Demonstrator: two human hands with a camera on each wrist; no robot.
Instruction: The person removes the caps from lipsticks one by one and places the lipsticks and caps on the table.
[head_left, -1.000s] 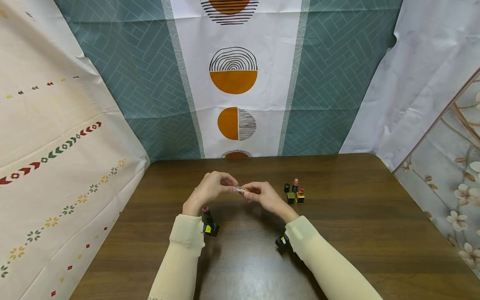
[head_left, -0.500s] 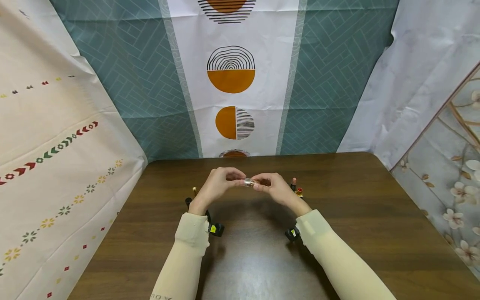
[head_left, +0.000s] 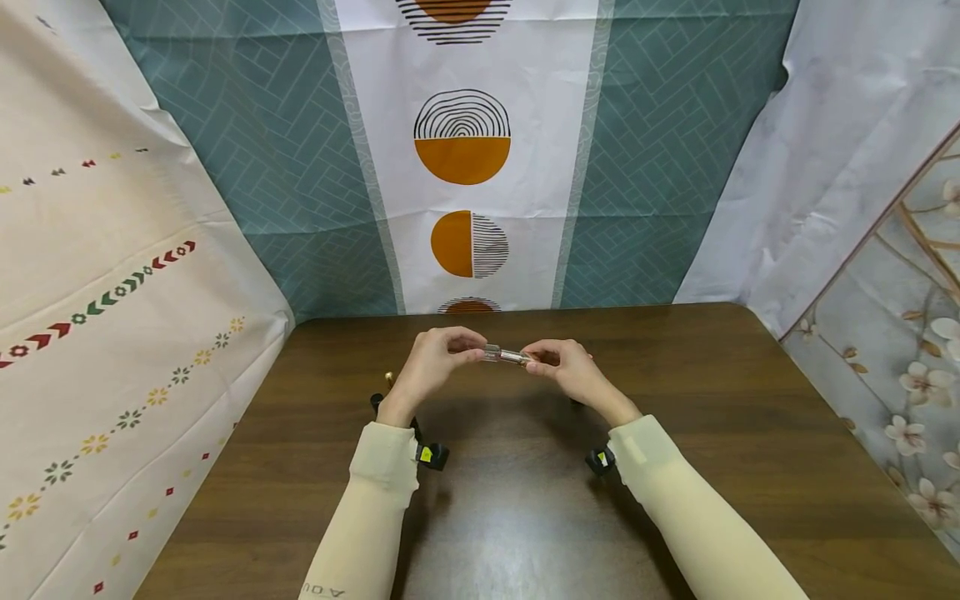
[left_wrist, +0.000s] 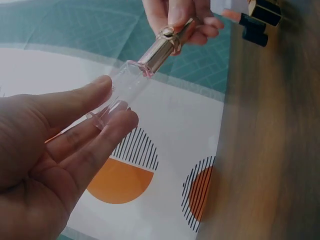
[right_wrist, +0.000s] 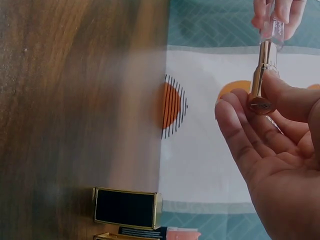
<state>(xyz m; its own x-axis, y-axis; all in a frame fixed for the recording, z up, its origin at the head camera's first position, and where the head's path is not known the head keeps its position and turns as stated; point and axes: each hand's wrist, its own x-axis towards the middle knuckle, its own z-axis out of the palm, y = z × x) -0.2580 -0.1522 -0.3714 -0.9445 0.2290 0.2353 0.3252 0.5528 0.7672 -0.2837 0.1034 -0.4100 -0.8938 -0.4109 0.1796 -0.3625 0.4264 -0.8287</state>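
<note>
In the head view my left hand (head_left: 442, 360) and right hand (head_left: 567, 368) face each other above the table's far half. Between thumb and fingers, the left hand pinches a clear lipstick cap (left_wrist: 131, 84). My right hand (right_wrist: 285, 150) grips the shiny gold lipstick tube (right_wrist: 261, 75) by its base. The tube's upper end meets the mouth of the cap, and the two lie nearly in line, tilted. Whether a lipstick bullet sits inside the cap is hard to tell through the glare.
On the dark wooden table (head_left: 480, 517), a black piece (head_left: 377, 403) and a gold-topped one (head_left: 389, 379) stand behind my left wrist. Beyond my right hand are a black, gold-edged lipstick case (right_wrist: 125, 206) and a pink lipstick (right_wrist: 182, 234). A patterned cloth (head_left: 465, 250) hangs at the back.
Both hands have risen and shifted right, and the gap between them has widened. More of the gold tube now shows outside the clear cap. My right arm covers the lipsticks on the right.
</note>
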